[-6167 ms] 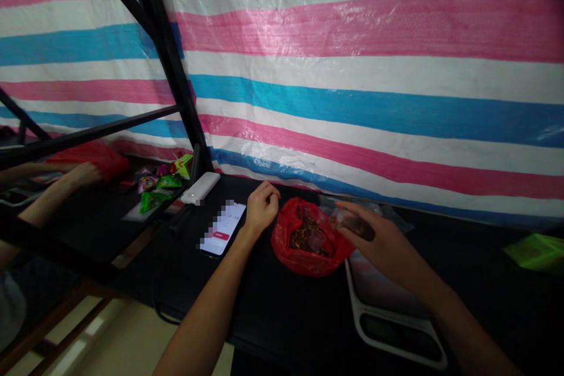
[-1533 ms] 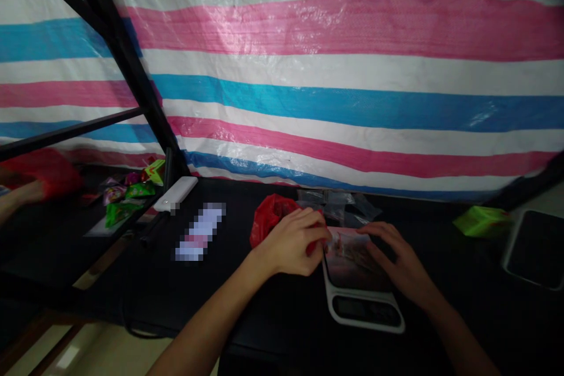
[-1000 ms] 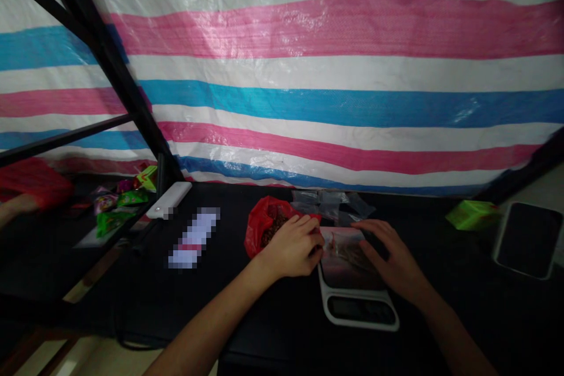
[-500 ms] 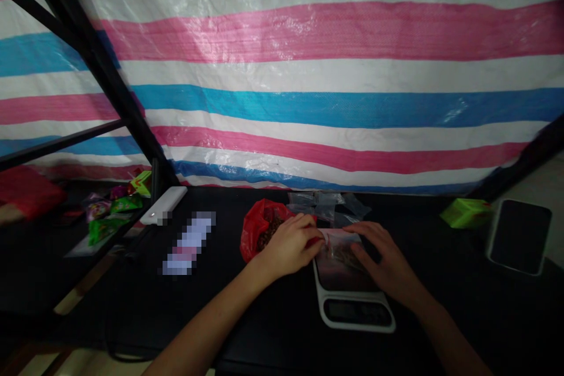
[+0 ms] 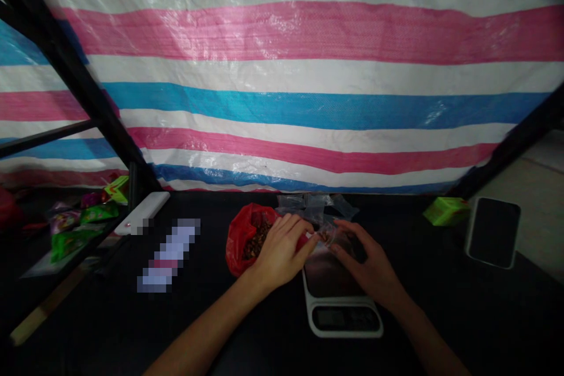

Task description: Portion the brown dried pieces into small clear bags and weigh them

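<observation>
Over the upper part of a white kitchen scale (image 5: 335, 282), a small clear plastic bag (image 5: 326, 236) with brown bits inside is held between both hands. My left hand (image 5: 286, 247) is closed, its thumb and fingertips pinching the bag's left edge. My right hand (image 5: 368, 261) curves around the bag's right side, thumb below and fingers above, gripping it. Beside my left hand stands an open red plastic bag (image 5: 238, 241) holding small brown pieces (image 5: 255, 241), partly hidden by that hand. The scale's display is dark and unreadable.
Several flat clear bags (image 5: 315, 205) lie behind the scale. At right are a green box (image 5: 446, 211) and a dark-faced white device (image 5: 493, 232). A white bar-shaped object (image 5: 143, 211), a blurred-out item (image 5: 170, 255) and coloured packets (image 5: 83, 217) lie left, near a black frame post (image 5: 88, 88).
The clear bag has been lifted and tilted off the scale's plate, between both hands. The whole view has shifted, so things on the table appear farther left.
</observation>
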Action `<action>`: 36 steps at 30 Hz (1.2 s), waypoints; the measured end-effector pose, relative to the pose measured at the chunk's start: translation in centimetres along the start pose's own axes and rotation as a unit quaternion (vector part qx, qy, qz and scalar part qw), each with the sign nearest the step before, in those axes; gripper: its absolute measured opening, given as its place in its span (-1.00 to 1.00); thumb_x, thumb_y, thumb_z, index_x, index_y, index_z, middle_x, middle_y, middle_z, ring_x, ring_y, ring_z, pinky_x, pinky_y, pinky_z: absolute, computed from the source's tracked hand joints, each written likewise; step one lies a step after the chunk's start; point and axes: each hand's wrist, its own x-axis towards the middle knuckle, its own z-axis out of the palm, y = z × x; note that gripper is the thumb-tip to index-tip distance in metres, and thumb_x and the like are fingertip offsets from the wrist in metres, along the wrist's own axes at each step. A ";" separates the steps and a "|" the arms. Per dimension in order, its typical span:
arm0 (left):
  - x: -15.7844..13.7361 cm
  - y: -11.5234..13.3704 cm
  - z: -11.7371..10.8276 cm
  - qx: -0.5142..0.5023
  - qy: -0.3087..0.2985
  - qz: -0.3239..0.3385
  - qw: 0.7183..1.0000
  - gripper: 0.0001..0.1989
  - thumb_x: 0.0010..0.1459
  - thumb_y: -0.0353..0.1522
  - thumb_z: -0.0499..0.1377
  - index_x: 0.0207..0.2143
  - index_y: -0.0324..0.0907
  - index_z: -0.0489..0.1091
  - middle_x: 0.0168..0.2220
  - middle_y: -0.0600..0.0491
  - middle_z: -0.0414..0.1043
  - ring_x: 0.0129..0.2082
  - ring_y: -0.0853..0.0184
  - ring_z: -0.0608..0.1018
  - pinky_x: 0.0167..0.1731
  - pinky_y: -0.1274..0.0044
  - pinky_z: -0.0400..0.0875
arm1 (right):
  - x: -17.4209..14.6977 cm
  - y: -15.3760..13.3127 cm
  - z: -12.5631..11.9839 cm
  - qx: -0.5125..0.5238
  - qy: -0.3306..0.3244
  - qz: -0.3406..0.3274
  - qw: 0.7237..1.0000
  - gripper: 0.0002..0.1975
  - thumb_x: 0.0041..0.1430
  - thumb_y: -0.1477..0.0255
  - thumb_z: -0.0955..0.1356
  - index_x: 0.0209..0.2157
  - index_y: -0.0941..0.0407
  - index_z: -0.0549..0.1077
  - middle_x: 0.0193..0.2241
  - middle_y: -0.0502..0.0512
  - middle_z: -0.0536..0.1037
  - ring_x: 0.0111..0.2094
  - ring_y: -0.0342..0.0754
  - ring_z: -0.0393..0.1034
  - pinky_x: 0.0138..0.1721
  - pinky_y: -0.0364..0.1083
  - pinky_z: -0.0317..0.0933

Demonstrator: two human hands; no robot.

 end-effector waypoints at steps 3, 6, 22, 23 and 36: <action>-0.6 0.1 0.3 -0.060 0.029 -0.017 0.998 -0.76 0.33 -0.20 0.20 -0.05 -0.12 0.36 -0.12 0.00 0.47 -0.10 0.20 0.47 -0.07 0.37 0.36 | 1.1 -1.6 1.0 0.081 0.030 0.020 0.996 -0.57 0.27 0.28 0.43 0.13 -0.05 0.31 -0.02 0.11 0.55 -0.01 0.08 0.49 0.06 0.10 0.37; -1.1 -0.3 0.7 -0.148 0.061 -0.005 0.987 -0.73 0.32 -0.25 0.22 0.00 -0.12 0.32 -0.04 -0.04 0.44 -0.03 0.21 0.47 0.00 0.39 0.38 | 2.7 -3.6 1.6 0.128 -0.062 -0.036 0.989 -0.62 0.29 0.31 0.42 0.09 -0.02 0.32 -0.02 0.12 0.53 -0.01 0.05 0.49 0.08 0.08 0.37; -2.1 -2.0 1.7 -0.236 0.096 -0.064 0.965 -0.82 0.47 -0.34 -0.04 -0.01 -0.11 0.33 -0.09 -0.01 0.52 -0.09 0.32 0.58 -0.06 0.51 0.45 | 3.4 -2.7 2.2 0.198 -0.107 0.033 0.974 -0.83 0.37 0.24 0.35 -0.22 0.05 0.47 -0.29 0.01 0.54 -0.23 -0.02 0.46 -0.15 -0.05 0.35; -2.1 -2.1 1.6 -0.230 0.094 -0.068 0.966 -0.82 0.47 -0.34 -0.04 -0.02 -0.11 0.33 -0.11 0.00 0.52 -0.11 0.33 0.58 -0.07 0.51 0.46 | 3.3 -2.9 2.2 0.187 -0.099 0.027 0.977 -0.83 0.37 0.25 0.34 -0.22 0.05 0.47 -0.29 0.01 0.52 -0.23 -0.02 0.45 -0.15 -0.06 0.33; -2.2 -1.7 1.9 -0.231 0.087 -0.077 0.966 -0.87 0.44 -0.33 0.01 -0.09 -0.13 0.32 -0.17 0.00 0.52 -0.18 0.33 0.59 -0.14 0.51 0.49 | 3.2 -4.1 2.0 0.137 0.003 -0.061 0.989 -0.88 0.36 0.38 0.31 -0.32 0.04 0.39 -0.34 0.02 0.39 -0.33 -0.04 0.29 -0.27 -0.06 0.21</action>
